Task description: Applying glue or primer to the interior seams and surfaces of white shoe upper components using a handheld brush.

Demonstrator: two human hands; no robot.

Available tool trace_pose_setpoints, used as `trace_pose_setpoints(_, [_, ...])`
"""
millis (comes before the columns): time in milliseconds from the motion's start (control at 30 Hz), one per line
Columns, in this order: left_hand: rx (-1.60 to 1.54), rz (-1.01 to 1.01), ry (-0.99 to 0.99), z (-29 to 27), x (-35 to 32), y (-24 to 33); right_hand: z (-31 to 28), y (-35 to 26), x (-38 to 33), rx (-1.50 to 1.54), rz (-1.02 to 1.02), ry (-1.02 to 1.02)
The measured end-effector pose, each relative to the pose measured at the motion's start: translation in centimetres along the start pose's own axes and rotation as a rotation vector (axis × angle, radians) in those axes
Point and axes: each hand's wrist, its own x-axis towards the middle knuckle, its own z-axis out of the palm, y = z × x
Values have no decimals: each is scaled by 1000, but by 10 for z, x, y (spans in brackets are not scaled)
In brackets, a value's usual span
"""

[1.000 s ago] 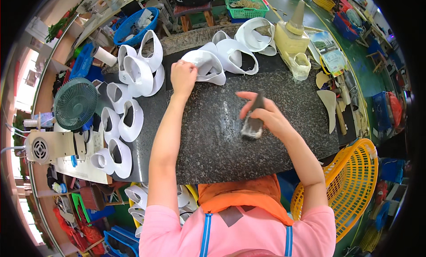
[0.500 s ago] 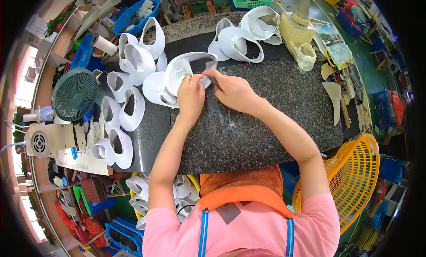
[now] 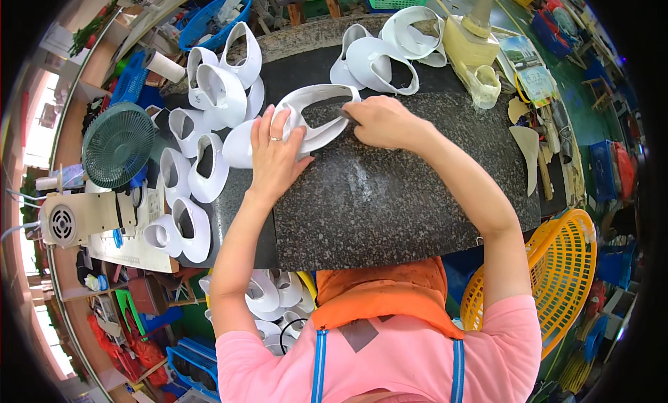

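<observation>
A white shoe upper (image 3: pixel 325 135) lies on the dark speckled stone slab (image 3: pixel 390 201), its opening facing up. My left hand (image 3: pixel 275 152) rests on its left part with fingers spread and palm down. At its right end, my right hand (image 3: pixel 386 121) is closed round a small dark tool (image 3: pixel 347 115), whose tip touches or nearly touches the upper's edge; its kind is not clear. Another white upper (image 3: pixel 238 147) sits partly under and beside my left hand. Several more white uppers (image 3: pixel 221 93) stand in a group to the left.
Further uppers (image 3: pixel 365 59) are at the back, near a cream-coloured glue container (image 3: pixel 467 52). A green fan (image 3: pixel 118 146) stands at the left. Curved pale pieces (image 3: pixel 525 156) lie along the right edge. Below the right side hangs a yellow basket (image 3: pixel 563 285); white uppers (image 3: pixel 268 299) fill another below left.
My left hand has gone from pinching the upper's edge to lying spread on it, farther left. The upper is lower and flatter; my right hand has moved right with the dark tool.
</observation>
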Motion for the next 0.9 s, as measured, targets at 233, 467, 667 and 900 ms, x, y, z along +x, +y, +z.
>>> trace_pose_setpoints(233, [-229, 202, -46, 3, 8, -8, -51, 13, -33, 332, 247, -109])
trace_pose_setpoints(467, [-496, -269, 146, -9, 28, 1, -85, 61, -82, 803, 301, 146])
trace_pose_setpoints(667, [-402, -132, 303, -22, 48, 11, -93, 216, -155, 140, 693, 914])
trace_pose_setpoints(900, [-388, 98, 371, 9, 54, 49, -64, 250, -113, -135, 740, 686])
